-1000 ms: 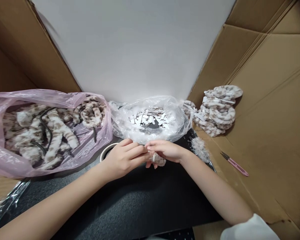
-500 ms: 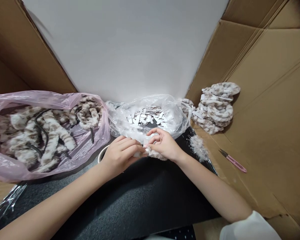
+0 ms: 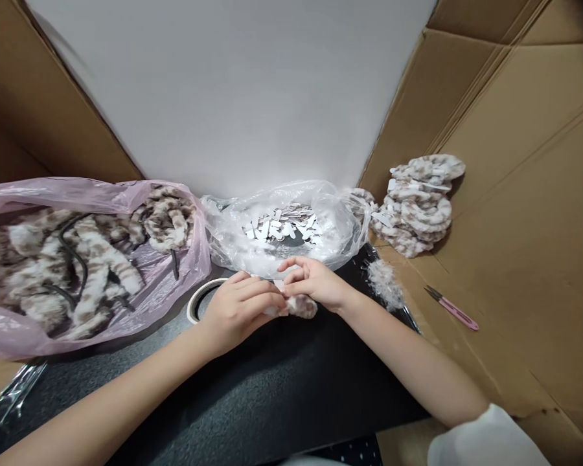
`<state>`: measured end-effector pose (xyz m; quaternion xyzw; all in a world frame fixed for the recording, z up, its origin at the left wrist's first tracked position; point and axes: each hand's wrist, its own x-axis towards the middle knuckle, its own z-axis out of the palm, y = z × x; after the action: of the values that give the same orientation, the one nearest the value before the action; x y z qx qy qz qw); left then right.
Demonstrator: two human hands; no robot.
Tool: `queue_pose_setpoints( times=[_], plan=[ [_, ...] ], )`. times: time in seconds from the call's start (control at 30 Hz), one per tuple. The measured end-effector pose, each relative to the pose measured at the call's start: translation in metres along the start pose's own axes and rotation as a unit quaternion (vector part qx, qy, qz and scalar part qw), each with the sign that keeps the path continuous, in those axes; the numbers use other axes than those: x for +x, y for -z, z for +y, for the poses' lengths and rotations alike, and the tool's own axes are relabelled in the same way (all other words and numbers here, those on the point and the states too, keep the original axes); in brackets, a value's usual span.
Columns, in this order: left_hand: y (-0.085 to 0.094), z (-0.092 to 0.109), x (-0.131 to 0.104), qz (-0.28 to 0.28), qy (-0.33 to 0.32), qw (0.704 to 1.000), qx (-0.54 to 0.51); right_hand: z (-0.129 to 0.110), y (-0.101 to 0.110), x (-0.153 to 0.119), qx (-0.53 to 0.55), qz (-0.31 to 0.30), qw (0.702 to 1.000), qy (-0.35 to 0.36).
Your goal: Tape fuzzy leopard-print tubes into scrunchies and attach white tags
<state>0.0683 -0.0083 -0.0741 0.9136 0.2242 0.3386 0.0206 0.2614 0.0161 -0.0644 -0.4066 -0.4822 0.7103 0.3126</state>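
A furry white-and-brown band is held just above the black tabletop. My left hand is closed around its left part, and the fingers hide much of it. Thumb and fingertips of my right hand pinch close together at the band's upper edge, at a small white tag mostly hidden between the hands. Just beyond them lies a clear plastic bag with many loose white tags in it. Left of my left hand, a roll of white tape rests on the table, partly covered.
At left, an open pink plastic bag holds furry pieces with dark cords. Tagged furry bands are piled at right on cardboard. Pink-handled thread snips lie nearer me, and a clump of clear plastic bits sits by the table edge.
Both hands have come slightly lower, and more of the band's right end shows below my right hand. The white tag is less visible now. More of the tape roll is uncovered.
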Motion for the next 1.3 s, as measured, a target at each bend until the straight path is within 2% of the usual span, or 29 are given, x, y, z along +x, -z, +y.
queue_pose_setpoints(
  times=[0.07,0.17,0.23,0.33,0.47,0.57,0.7,0.93,1.07,1.2,1.3],
  plan=[
    [0.002,0.004,0.002,0.041,0.05,0.998,-0.012,-0.008,-0.005,-0.008,-0.054,0.039,0.995,0.072],
    [0.006,0.01,0.005,0.099,0.116,0.987,-0.058,-0.014,-0.011,-0.018,-0.144,0.099,0.969,0.173],
    [0.007,0.012,0.008,0.106,0.142,0.98,-0.095,-0.014,-0.013,-0.022,-0.198,0.128,0.943,0.235],
    [0.009,0.011,0.01,0.079,0.172,0.973,-0.134,-0.012,-0.014,-0.025,-0.257,0.137,0.912,0.29],
    [0.009,0.008,0.01,0.063,0.23,0.953,-0.184,-0.014,-0.013,-0.027,-0.251,0.125,0.92,0.273],
    [0.007,0.008,0.009,0.063,0.287,0.929,-0.226,-0.017,-0.013,-0.028,-0.231,0.115,0.933,0.251],
    [0.005,0.01,0.01,0.066,0.356,0.894,-0.263,-0.019,-0.012,-0.029,-0.229,0.117,0.932,0.256],
    [0.008,0.015,0.015,0.08,0.418,0.846,-0.322,-0.02,-0.007,-0.029,-0.206,0.068,0.946,0.241],
    [0.008,0.018,0.017,0.089,0.434,0.816,-0.37,-0.016,-0.006,-0.029,-0.272,0.082,0.916,0.283],
    [0.01,0.018,0.019,0.077,0.446,0.751,-0.481,-0.011,-0.007,-0.026,-0.272,0.076,0.889,0.361],
    [0.013,0.015,0.018,0.048,0.452,0.706,-0.543,-0.011,-0.006,-0.025,-0.283,0.072,0.863,0.412]
  ],
)
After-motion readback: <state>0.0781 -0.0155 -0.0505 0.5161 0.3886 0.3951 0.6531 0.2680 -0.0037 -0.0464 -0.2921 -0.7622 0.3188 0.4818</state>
